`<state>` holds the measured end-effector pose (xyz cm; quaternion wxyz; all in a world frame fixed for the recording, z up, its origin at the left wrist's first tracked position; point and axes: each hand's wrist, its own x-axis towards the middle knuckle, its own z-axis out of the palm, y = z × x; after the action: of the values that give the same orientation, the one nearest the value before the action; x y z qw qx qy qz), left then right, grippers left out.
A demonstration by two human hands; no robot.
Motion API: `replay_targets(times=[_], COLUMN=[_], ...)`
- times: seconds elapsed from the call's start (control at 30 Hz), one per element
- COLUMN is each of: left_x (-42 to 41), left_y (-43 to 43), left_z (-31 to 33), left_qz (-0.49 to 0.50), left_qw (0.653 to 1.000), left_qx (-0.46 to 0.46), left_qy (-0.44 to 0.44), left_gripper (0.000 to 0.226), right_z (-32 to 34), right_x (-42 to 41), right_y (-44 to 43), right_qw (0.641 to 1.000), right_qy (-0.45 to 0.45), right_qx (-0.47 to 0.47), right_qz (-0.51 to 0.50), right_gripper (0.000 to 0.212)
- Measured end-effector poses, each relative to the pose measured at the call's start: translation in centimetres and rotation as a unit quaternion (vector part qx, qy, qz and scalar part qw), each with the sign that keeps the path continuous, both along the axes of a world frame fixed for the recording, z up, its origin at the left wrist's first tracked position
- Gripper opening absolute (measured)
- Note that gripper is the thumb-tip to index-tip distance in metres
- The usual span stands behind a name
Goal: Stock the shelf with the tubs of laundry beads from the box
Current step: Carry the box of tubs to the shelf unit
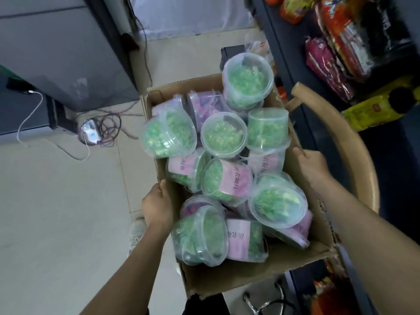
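Head view: cardboard box [261, 272] heaped with clear tubs of green laundry beads [223, 135], gripped at left edge by left hand [157, 206], at right edge by right hand [311, 165], both curled over rim; shelf [293, 55] beside right edge.

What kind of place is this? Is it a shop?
Probably a small shop: dark shelves hold bright snack packets, and a cardboard box full of tubs of laundry beads is right beside them.

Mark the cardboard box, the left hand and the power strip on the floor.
cardboard box [254, 275]: head view, bare near wall.
left hand [156, 206]: head view, back of the hand.
power strip [91, 133]: head view, white top face.
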<state>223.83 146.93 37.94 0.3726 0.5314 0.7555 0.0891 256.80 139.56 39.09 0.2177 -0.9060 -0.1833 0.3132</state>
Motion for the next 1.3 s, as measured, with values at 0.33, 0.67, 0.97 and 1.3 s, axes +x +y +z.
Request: replay_targets(times=[0.33,0.67,0.97,1.3], left_x=[0.3,0.1,-0.6,-3.0], left_y=[-0.5,-0.6,1.4,6.8], left_z=[-0.4,-1.7,-0.8,7.7], left_qz=[-0.016,0.042,-0.088,-0.243], left_qw=[1.0,0.995,0.993,0.97], left_qx=[0.0,-0.015,-0.077,0.019], left_qy=[-0.008,-0.087,-0.03,-0.017], left_gripper=[0.043,0.047,0.035,0.044], right_z=[-1.2,-1.1,1.4,11.5], right_x=[0.4,0.2,-0.4,-4.5], right_y=[-0.6,-2.3,-1.9,-1.3], right_qw=[0.999,0.998,0.996,0.996], right_qy=[-0.031,-0.048,-0.021,-0.08], right_qx=[-0.027,-0.025,-0.082,-0.047], right_qz=[0.008,0.012,0.035,-0.009], right_gripper=[0.044,0.045,0.031,0.048])
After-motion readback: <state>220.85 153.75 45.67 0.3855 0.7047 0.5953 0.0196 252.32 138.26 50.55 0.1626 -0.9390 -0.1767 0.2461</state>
